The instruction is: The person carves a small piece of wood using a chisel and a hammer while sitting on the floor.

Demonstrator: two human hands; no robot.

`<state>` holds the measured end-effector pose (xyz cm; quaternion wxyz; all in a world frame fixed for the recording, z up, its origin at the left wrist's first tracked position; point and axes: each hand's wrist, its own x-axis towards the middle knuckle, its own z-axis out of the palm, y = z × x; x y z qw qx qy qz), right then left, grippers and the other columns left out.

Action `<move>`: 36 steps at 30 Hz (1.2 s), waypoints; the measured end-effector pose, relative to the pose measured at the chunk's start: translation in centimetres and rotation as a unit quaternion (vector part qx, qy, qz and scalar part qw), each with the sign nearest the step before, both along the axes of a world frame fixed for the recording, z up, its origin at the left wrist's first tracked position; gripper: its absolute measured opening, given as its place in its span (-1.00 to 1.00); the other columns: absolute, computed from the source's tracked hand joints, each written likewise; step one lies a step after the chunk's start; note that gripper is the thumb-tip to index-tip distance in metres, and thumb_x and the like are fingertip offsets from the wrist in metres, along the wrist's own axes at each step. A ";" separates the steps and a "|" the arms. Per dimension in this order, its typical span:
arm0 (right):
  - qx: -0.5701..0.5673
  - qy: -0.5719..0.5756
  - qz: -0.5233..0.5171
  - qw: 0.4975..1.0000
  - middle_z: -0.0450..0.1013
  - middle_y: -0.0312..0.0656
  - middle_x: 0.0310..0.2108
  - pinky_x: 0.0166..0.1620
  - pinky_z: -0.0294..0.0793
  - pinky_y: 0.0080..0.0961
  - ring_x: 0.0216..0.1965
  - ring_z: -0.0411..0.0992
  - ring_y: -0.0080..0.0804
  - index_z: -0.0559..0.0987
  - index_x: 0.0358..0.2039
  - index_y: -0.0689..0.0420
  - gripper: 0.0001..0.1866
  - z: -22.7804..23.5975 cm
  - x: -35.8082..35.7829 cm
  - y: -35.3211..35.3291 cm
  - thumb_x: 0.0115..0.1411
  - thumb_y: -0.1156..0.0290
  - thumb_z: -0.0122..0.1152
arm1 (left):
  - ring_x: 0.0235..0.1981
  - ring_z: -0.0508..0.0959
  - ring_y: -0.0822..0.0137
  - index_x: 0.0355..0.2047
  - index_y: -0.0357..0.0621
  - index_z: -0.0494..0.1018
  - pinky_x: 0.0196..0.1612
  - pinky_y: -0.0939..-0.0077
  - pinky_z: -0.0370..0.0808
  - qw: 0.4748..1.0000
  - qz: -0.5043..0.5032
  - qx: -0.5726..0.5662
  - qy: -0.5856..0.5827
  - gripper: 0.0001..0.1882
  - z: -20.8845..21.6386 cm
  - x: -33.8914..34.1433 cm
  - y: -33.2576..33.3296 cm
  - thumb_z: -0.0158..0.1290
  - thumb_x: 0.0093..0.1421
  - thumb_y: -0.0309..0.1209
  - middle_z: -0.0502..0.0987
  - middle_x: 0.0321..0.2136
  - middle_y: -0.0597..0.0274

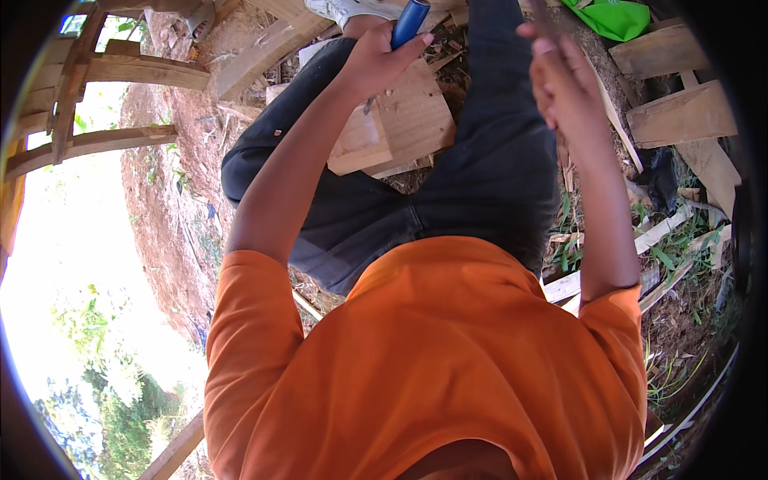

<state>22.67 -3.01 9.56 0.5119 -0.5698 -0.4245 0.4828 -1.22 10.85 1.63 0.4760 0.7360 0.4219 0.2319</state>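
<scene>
1. The left hand point(378, 64) is clamped round a blue cylindrical tool handle point(410, 22), whose end juts past the thumb; that grip probably leaves the top free while keeping the tool steady.
2. Below that fist, between the legs, sit squared wooden blocks point(420, 108), a paler face nearer the body (a small greyish bit shows there, perhaps the tool's tip).
3. The dark trousers point(506, 120) flank the blocks, the left knee bent outward, likely to keep the wood close and within reach.
4. The right hand point(566, 84) hangs well apart from the left, fingers partly curled and blurred; a dark shape lies at them, but I cannot tell whether it is gripped.
5. Rough planks point(682, 120) and a bright green bag point(612, 18) lie off to the right.
</scene>
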 end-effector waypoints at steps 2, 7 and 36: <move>0.074 0.023 -0.052 0.996 0.14 -0.52 -0.59 -0.67 0.05 -0.76 -0.71 0.03 -0.83 0.46 0.18 0.10 -0.60 -0.3 -0.2 0.4 0.49 0.14 -0.01 | -0.67 0.39 0.52 -0.46 -0.18 0.41 -0.60 0.50 0.32 0.999 -0.027 0.040 0.017 -0.48 -0.1 0.4 0.2 0.18 0.30 0.06 0.36 -0.70 0.39; -0.021 -0.124 0.077 0.989 0.13 -0.52 -0.60 -0.66 0.06 -0.76 -0.70 0.04 -0.84 0.46 0.17 0.10 -0.62 -1.4 0.8 -0.2 0.50 0.15 -0.02 | -0.65 0.36 0.57 -0.44 -0.15 0.41 -0.58 0.53 0.29 0.998 -0.028 0.015 0.045 -0.57 0.2 0.8 0.2 0.17 0.32 -0.05 0.34 -0.67 0.43; 0.035 0.013 -0.040 0.999 0.15 -0.52 -0.61 -0.68 0.04 -0.73 -0.72 0.06 -0.81 0.44 0.16 0.10 -0.61 -2.9 1.5 -0.1 0.50 0.12 -0.02 | -0.58 0.44 0.47 -0.36 -0.24 0.47 -0.47 0.44 0.38 0.992 -0.044 0.000 0.117 -0.43 -0.2 1.7 -0.5 0.16 0.28 0.13 0.39 -0.66 0.34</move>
